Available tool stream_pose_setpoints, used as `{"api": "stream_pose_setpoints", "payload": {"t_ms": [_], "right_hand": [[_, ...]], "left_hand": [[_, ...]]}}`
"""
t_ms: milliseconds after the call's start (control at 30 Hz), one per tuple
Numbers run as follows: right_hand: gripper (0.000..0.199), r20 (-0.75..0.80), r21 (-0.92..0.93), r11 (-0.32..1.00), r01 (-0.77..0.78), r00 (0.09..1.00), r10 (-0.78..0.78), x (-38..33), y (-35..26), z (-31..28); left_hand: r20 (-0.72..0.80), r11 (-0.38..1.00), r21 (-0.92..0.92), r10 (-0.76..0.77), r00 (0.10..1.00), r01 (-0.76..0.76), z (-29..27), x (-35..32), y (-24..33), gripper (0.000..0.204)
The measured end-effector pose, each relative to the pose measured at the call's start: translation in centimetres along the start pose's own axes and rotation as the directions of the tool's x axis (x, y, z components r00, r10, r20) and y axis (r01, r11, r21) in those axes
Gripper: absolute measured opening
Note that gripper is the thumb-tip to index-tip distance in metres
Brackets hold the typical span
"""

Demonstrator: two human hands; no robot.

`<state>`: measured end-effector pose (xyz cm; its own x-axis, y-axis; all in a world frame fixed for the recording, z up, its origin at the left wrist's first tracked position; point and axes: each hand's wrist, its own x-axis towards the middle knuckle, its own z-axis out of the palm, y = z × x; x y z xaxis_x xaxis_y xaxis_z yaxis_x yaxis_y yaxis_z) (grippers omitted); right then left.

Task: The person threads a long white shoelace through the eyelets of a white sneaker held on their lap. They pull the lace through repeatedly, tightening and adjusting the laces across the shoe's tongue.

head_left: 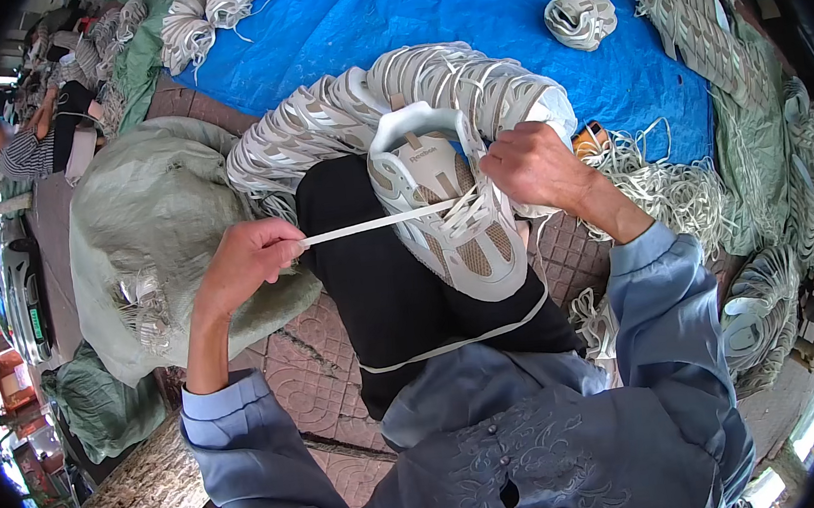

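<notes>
A grey-white and beige sneaker upper lies over my black-trousered knees, its toe toward me. White lace crosses its lower eyelets. My left hand pinches one end of the flat white shoelace, stretched taut from the eyelets to the left. At the upper's right edge, beside the eyelets, my right hand is closed; its fingers hide what they grip. A loose lace hangs below that hand and crosses my lap. Behind the upper curves a long row of nested matching uppers.
A blue tarp covers the ground ahead. A heap of white laces lies to the right, near more stacked uppers. A pale green sack bulges at the left. A seated person is far left, above a parked car.
</notes>
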<state>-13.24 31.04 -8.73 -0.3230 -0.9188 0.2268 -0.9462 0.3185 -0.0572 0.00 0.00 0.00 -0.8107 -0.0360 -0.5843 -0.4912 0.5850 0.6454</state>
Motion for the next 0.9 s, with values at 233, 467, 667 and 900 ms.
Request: {"api": "stream_pose_setpoints", "payload": {"t_ms": [233, 467, 667, 900], "right_hand": [[0.005, -0.018, 0.537, 0.685, -0.492, 0.806, 0.592, -2.8, 2.2, 4.0], [0.011, 0.419, 0.858, -0.126, -0.498, 0.536, 0.733, -4.5, 3.7, 6.0], [0.024, 0.367, 0.929, -0.322, -0.185, 0.593, 0.717, -5.2, 5.0, 4.7], [0.026, 0.383, 0.892, -0.45, -0.036, 0.587, 0.713, -4.9, 4.5, 5.6]], "left_hand": [[-0.146, 0.982, 0.176, 0.087, 0.985, -0.061, 0.6, -0.8, -2.6, 0.008], [0.074, 0.982, -0.084, -0.163, 0.984, 0.169, 0.9, -3.6, -6.9, 0.009], [-0.225, 0.448, -0.848, 0.182, 0.957, -0.284, 0.6, -3.1, -4.8, 0.028], [-0.763, 0.154, -0.607, 0.16, 0.626, -0.78, -5.1, -7.9, -5.2, 0.022]]}}
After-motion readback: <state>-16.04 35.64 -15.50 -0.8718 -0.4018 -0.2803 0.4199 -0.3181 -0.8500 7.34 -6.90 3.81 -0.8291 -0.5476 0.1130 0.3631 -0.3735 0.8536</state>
